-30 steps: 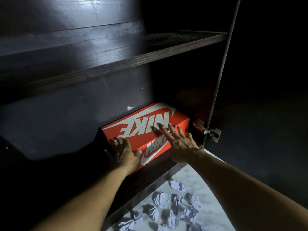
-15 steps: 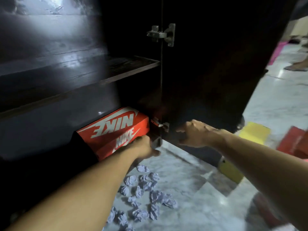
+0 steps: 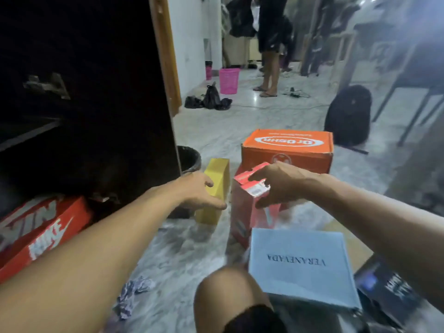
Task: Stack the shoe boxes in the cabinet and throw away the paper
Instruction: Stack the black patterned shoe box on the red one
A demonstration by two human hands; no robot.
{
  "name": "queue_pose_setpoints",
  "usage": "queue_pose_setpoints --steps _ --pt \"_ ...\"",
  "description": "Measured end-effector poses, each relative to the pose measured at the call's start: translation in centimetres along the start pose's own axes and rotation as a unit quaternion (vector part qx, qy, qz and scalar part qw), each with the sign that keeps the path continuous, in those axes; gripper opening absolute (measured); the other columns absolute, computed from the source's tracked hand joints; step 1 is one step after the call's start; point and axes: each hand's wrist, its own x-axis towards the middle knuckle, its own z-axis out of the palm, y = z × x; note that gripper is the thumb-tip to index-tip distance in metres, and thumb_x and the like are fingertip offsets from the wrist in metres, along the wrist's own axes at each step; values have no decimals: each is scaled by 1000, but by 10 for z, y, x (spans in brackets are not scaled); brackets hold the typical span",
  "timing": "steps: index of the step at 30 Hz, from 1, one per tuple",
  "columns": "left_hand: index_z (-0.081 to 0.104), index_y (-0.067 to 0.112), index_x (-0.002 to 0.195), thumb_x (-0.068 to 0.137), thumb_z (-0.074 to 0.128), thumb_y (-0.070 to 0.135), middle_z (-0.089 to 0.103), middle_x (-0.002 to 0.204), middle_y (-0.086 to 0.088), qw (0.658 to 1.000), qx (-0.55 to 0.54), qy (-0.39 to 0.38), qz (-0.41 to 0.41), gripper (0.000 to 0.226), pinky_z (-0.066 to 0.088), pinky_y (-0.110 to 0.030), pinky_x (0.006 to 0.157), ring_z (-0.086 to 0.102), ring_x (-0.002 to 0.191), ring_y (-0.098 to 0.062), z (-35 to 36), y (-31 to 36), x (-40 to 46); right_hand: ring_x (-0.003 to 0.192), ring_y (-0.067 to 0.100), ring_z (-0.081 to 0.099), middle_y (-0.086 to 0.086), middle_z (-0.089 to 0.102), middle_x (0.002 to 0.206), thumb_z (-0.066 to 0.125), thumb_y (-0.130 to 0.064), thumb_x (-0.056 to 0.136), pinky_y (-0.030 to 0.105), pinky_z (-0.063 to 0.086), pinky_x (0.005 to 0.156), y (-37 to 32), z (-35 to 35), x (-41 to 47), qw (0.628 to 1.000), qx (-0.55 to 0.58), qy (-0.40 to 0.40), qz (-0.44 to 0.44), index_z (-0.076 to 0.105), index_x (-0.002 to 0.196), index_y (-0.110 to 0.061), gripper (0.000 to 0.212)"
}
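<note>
A red Nike shoe box (image 3: 36,231) lies on the bottom shelf of the dark cabinet (image 3: 72,145) at the left. On the marble floor a yellow box (image 3: 219,174) stands on end, and my left hand (image 3: 200,192) curls around its near side. Beside it a red box (image 3: 243,213) also stands on end; my right hand (image 3: 276,185) grips its top. An orange box (image 3: 288,150) sits behind them, a light blue box (image 3: 300,265) in front, and a black box (image 3: 389,289) at the lower right. Crumpled paper (image 3: 134,292) lies near my knee.
The open cabinet door (image 3: 115,80) stands between the shelf and the boxes, with a black bin (image 3: 191,159) just behind it. Farther off are a pink basket (image 3: 229,80), black bags (image 3: 211,98), a black backpack (image 3: 348,116), table legs and a standing person (image 3: 269,44).
Both hands left the Nike box in the cabinet and swung right to the boxes on the floor. My view turned right with them, away from the shelves.
</note>
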Motion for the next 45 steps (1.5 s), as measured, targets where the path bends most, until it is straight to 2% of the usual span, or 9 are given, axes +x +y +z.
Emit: queue_pose_setpoints --steps 4,12,14,18,21,27,35,42,45 --pt "63 18 124 72 74 56 64 127 -2 992 20 -48 117 66 46 -33 98 58 113 -21 35 86 6 102 20 66 -5 70 116 81 -45 68 25 51 82 61 5 -81 996 10 -17 84 64 121 -30 58" --pt "45 15 141 70 76 56 46 147 -2 958 23 -172 226 87 38 -32 108 46 131 -21 150 201 -15 106 17 62 -2 65 122 81 -45 70 18 40 78 129 48 -233 963 63 -65 256 56 134 -24 71" --pt "48 14 139 74 75 50 49 144 -3 948 24 -203 246 79 39 -30 105 48 129 -21 179 222 -26 94 16 60 -3 66 109 80 -43 72 18 38 69 137 64 -264 954 57 -90 280 61 127 -24 61" --pt "66 20 118 75 74 44 67 118 -2 931 26 -243 270 50 50 -35 92 62 106 -22 226 248 -42 112 21 61 2 61 131 79 -46 73 27 53 76 150 103 -317 918 116 -139 354 55 135 -19 72" --pt "64 22 120 73 73 43 67 117 0 929 41 -257 262 52 52 -37 92 63 102 -22 256 256 -40 119 20 58 5 58 137 78 -51 73 31 47 96 158 128 -348 889 152 -159 402 48 141 -19 80" --pt "59 16 114 71 71 36 65 110 -1 937 28 -262 230 49 53 -35 86 62 100 -22 292 266 -34 129 20 51 2 53 142 75 -58 72 36 43 105 147 170 -382 860 186 -150 450 47 141 -21 83" --pt "60 4 120 89 51 12 62 112 -12 939 56 -281 193 32 48 -32 88 59 101 -29 314 270 -29 118 26 54 2 53 133 68 -72 65 43 47 94 86 211 -367 852 206 -154 456 48 129 -25 82" --pt "66 4 105 72 56 9 71 101 -11 937 -65 -315 138 35 56 -39 84 67 98 -28 315 271 -18 142 37 18 9 -11 158 75 -79 44 56 42 100 52 248 -353 822 195 -195 499 -5 151 -26 143" --pt "61 5 98 78 56 0 62 83 -1 935 -102 -311 134 22 52 -25 62 61 76 -18 316 273 -14 137 37 22 11 -3 155 81 -64 45 55 45 96 57 253 -353 806 187 -178 532 -6 150 -28 141"
